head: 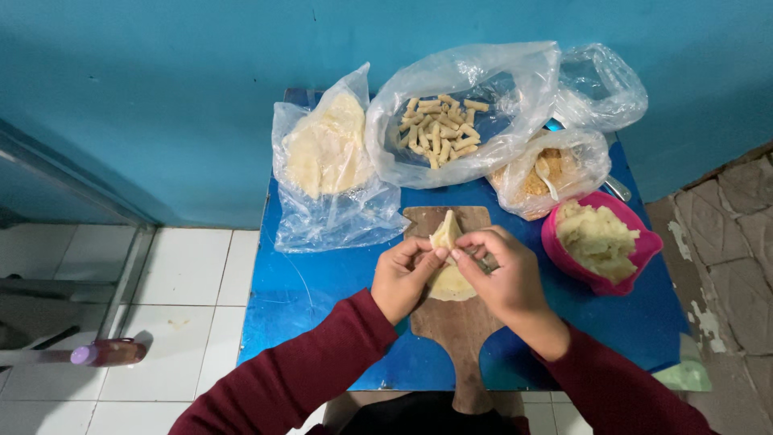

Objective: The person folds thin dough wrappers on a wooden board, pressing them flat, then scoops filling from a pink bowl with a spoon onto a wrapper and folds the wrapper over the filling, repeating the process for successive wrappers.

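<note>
A pale thin dough wrapper (448, 256) lies on a brown wooden cutting board (460, 322) on a small blue table (306, 290). My left hand (403, 278) and my right hand (506, 278) both pinch the wrapper, folding its upper corner up into a point. Both arms wear dark red sleeves. A pink bowl (636, 258) of pale mashed filling sits just right of my right hand.
At the back of the table stand clear plastic bags: one with stacked wrappers (326, 153), one with several rolled sticks (441, 129), one with crumbs and a spoon (543, 173), one empty (600, 84). A blue wall rises behind. White floor tiles and a purple-capped bottle (109, 352) lie left.
</note>
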Available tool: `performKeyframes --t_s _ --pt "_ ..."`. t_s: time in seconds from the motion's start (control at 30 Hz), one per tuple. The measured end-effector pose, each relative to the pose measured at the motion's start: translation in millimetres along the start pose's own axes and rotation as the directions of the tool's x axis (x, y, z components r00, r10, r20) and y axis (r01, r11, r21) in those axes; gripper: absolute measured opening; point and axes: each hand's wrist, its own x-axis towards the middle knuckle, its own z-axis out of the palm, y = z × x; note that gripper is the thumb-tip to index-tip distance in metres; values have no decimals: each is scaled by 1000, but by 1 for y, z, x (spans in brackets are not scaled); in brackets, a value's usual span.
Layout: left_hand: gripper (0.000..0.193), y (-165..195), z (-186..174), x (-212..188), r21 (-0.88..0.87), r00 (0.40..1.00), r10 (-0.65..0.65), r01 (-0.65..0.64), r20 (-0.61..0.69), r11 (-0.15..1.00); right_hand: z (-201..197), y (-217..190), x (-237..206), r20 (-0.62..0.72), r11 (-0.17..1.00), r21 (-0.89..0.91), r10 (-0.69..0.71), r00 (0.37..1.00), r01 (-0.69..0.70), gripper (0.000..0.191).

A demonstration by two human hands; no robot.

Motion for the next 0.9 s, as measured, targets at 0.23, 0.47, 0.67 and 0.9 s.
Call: performKeyframes --t_s 0.23,0.47,0.67,0.9 --pt "16 11 5 -1 82 999 14 -11 -30 997 4 17 -11 -27 999 38 38 999 -37 14" --pt "21 15 6 1 61 1000 5 -3 -23 998 0 23 -7 133 927 320 161 978 -196 17" --pt "23 15 9 2 105 998 49 -46 -27 993 6 18 -9 106 964 252 65 992 -90 18" --pt "18 9 7 2 162 996 72 -64 -46 985 14 40 -11 211 731 575 300 930 -366 12"
